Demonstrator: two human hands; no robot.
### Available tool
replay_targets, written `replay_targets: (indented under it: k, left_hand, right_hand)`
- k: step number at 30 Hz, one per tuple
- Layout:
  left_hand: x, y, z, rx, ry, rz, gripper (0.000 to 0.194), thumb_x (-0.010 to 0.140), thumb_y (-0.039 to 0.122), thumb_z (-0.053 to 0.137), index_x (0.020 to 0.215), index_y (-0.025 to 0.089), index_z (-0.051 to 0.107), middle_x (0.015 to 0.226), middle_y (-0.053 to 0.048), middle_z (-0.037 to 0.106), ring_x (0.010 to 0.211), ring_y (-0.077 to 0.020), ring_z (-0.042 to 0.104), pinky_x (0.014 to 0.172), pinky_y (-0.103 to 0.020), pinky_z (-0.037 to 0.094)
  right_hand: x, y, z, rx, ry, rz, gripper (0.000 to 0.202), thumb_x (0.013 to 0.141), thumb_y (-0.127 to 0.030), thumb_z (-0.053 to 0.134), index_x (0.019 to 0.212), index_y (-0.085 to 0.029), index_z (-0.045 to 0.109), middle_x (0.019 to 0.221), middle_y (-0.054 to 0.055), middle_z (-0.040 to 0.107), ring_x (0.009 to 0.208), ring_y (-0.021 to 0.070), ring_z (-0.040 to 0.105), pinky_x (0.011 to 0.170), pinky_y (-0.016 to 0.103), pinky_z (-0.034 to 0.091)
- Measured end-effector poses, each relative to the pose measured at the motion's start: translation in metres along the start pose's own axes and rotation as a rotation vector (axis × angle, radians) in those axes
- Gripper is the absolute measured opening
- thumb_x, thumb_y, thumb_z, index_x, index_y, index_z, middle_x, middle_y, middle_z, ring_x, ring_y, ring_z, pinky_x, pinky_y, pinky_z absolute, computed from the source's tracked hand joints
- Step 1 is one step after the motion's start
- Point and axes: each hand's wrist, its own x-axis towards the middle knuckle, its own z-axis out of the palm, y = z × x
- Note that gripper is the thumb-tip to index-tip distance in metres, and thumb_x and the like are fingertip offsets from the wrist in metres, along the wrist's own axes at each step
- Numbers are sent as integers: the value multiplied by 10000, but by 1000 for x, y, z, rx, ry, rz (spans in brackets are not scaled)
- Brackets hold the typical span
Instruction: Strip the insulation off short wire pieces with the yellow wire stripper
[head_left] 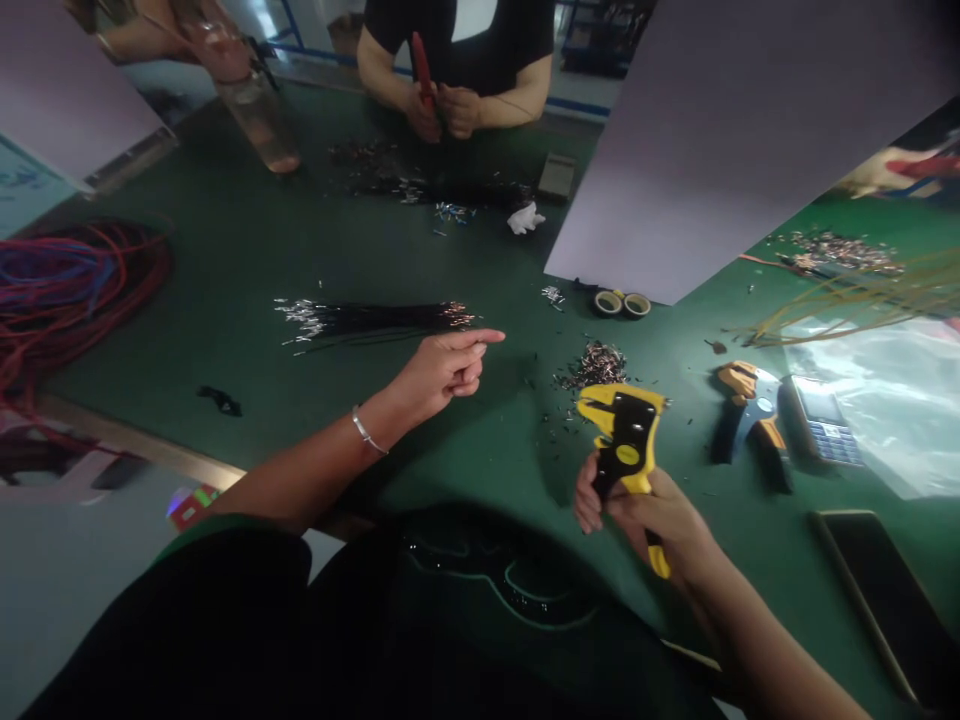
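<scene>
My right hand [660,510] is wrapped round the handles of a yellow and black wire stripper [628,440], its jaws pointing up and left. My left hand [450,370] is just below the right end of a bundle of black wires [382,318] lying on the green table [247,230]. Its index finger points right and the other fingers are curled in; whether anything thin is between them cannot be made out. A pile of small dark and coppery scraps [600,366] lies just beyond the stripper's jaws.
Tape rolls [621,304], an orange and blue stripper [754,400], a keypad phone [825,418] and a dark smartphone [885,600] are on the right. Red and blue cables [75,290] lie left. Across the table, a person's hands [442,108] hold a red tool. A grey panel [697,140] stands right.
</scene>
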Motion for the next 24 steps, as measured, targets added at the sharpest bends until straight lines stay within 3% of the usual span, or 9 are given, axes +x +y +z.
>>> replay_targets:
  k: [10,14,20,24]
  left_hand:
    - [0,-2,-5,-18,38,72,244,868,144,566,1085,117,675,460,69,405,401,-32,261,458,-225,265]
    - [0,-4,-3,-39,45,75,252,874,134,549,1099,108,660,476,58,440,407,-37,281,473,-231,313]
    - [1,-4,-3,-32,91,76,277,870,124,538,1121,96,650,484,39,498,419,-53,340,497,-246,361]
    - [1,-4,-3,-22,90,94,274,874,138,540,1121,107,655,504,31,524,431,-59,395,525,-255,394]
  right_hand:
    - [14,10,18,-294,50,29,328,589,-133,548,915,-171,555,675,6,589,611,174,546,610,330,438]
    - [13,9,23,-427,133,-7,290,640,-179,571,929,-175,553,689,4,576,630,168,531,611,312,427]
    - [9,-3,27,-819,210,-61,180,702,-270,587,854,-180,555,790,37,599,700,182,534,630,300,412]
    - [13,-1,27,-834,208,-87,182,744,-314,569,862,-177,545,826,55,609,724,195,552,657,316,431]
